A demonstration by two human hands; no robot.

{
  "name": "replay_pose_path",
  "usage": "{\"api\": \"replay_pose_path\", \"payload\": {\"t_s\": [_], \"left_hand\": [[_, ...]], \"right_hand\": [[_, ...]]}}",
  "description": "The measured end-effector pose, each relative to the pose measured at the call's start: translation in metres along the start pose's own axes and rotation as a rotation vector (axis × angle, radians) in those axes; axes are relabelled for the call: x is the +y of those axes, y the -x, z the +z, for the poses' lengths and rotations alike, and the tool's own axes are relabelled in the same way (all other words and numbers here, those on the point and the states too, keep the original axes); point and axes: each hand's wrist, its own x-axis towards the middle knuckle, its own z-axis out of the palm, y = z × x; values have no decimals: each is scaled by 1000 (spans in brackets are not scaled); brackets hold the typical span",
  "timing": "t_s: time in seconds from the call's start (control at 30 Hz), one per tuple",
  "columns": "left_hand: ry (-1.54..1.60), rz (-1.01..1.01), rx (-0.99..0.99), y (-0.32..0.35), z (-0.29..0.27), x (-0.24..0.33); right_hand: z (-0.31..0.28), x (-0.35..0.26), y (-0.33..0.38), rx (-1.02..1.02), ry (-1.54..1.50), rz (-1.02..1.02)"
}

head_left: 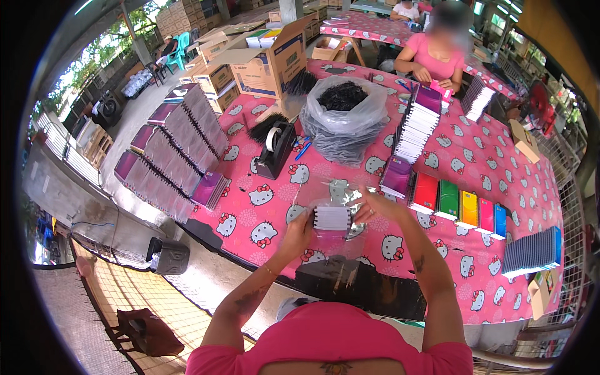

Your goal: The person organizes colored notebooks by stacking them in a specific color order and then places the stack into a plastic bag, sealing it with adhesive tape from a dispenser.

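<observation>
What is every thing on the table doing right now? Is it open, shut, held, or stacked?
Left hand: gripping the notebooks.
Right hand: holding the clear bag.
Small stack of notebooks: shut, held on edge.
Clear bag: open, around the stack.
Big plastic bag: open, full of dark pieces.
Tape dispenser: upright, roll loaded.
Coloured notebooks: shut, in a row.
Cardboard box: flaps open.

Open shed w/ daylight, concrete floor (134, 128), pink-clothed table (475, 162), stacked cardboard boxes (262, 65).

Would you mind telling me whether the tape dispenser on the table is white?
No, the tape dispenser is black, standing on the pink tablecloth to the left of the clear plastic bag of dark items.
</observation>
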Motion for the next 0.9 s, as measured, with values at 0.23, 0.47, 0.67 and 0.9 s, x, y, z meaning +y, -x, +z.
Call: {"api": "replay_pose_path", "payload": {"t_s": [0.23, 0.47, 0.67, 0.9], "left_hand": [[-322, 203, 438, -87, -62, -61], [281, -591, 16, -179, -162, -129], [278, -419, 197, -125, -159, -166], [-126, 43, 11, -113, -151, -83]], "right_hand": [[86, -25, 66, 628, 1227, -842], [119, -51, 76, 792, 896, -786], [146, -65, 61, 851, 918, -724], [155, -61, 50, 895, 1076, -582]]}}
